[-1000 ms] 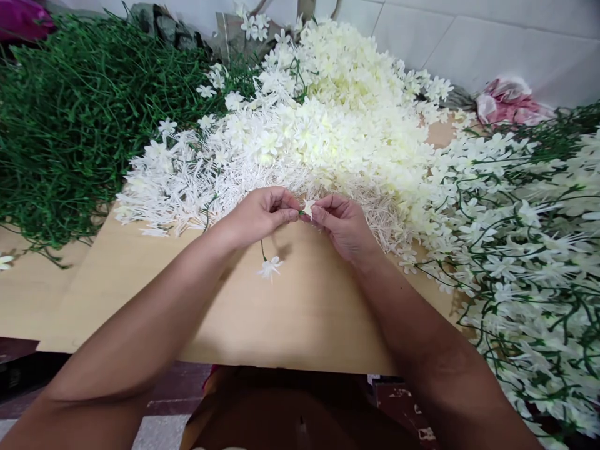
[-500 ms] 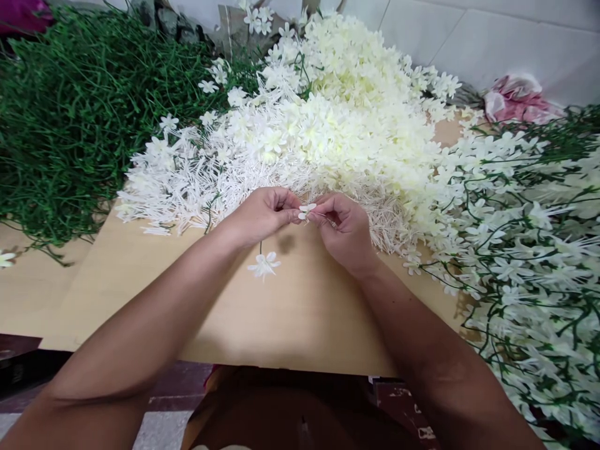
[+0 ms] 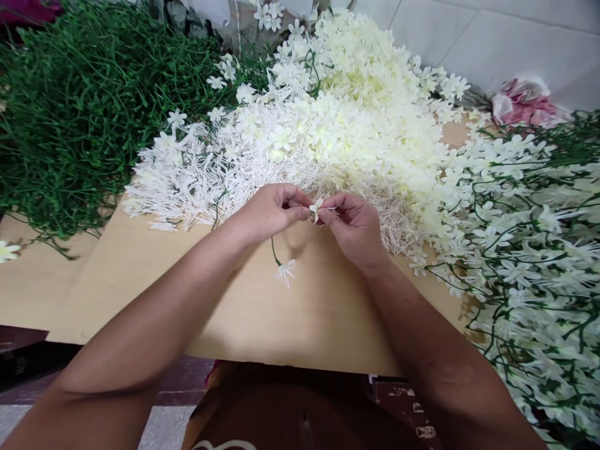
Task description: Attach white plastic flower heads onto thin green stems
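Observation:
My left hand (image 3: 274, 209) is closed in a pinch on a green artificial flower stem, mostly hidden by the fingers. From beneath this hand one branch hangs down, ending in a white flower (image 3: 285, 273) with thin strands. Between the fingertips of both hands sits a small white flower (image 3: 317, 206), its petals seen nearly edge-on. My right hand (image 3: 354, 228) pinches this flower from its right side, and a thin white strand shows by those fingers. Both hands are just in front of the heap of white stamens (image 3: 248, 169).
Cream petal blossoms (image 3: 360, 81) are heaped behind the stamens. Green stems (image 3: 84, 106) pile up at left. Flowers on stems (image 3: 529, 269) cover the right side. A pink and white plastic bag (image 3: 527, 103) lies by the tiled wall. Brown cardboard (image 3: 262, 325) covers the table.
Both hands have shifted slightly right in view, along with the whole scene. The small flower has turned between the fingertips, and the hanging flower has swung right and tilted.

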The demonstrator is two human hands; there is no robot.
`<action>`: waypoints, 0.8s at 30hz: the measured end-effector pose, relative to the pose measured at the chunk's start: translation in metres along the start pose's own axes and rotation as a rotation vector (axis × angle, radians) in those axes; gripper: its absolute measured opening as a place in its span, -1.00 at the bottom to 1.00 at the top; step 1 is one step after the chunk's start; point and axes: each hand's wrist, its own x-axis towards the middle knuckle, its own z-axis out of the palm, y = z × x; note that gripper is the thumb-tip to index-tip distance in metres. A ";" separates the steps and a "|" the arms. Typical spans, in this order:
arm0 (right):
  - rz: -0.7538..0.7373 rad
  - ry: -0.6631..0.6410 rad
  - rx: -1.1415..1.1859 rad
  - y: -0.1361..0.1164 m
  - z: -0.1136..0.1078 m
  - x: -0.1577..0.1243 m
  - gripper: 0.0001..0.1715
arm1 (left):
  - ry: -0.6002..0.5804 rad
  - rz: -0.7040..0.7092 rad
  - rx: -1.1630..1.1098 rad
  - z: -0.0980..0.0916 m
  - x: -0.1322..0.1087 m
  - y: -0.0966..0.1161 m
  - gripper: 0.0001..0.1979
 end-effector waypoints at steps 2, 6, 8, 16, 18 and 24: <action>0.009 0.005 -0.001 -0.001 -0.001 0.000 -0.79 | -0.018 0.002 0.028 0.000 0.000 0.000 -0.89; 0.025 0.002 -0.017 -0.001 -0.002 0.002 -0.79 | -0.046 0.021 0.069 -0.002 0.001 0.000 -0.82; -0.007 0.007 -0.052 -0.001 -0.003 0.002 -0.84 | -0.046 0.022 0.066 -0.002 0.001 0.000 -0.84; -0.297 0.036 -0.286 -0.004 0.004 -0.009 -0.88 | -0.041 -0.025 0.119 0.002 -0.001 0.004 -0.94; -0.291 0.037 -0.263 -0.001 0.007 -0.010 -0.88 | -0.051 -0.040 0.094 0.003 -0.001 0.003 -0.94; -0.192 0.011 -0.074 0.007 0.009 -0.007 -0.82 | -0.095 -0.039 -0.010 0.003 0.000 -0.001 -0.92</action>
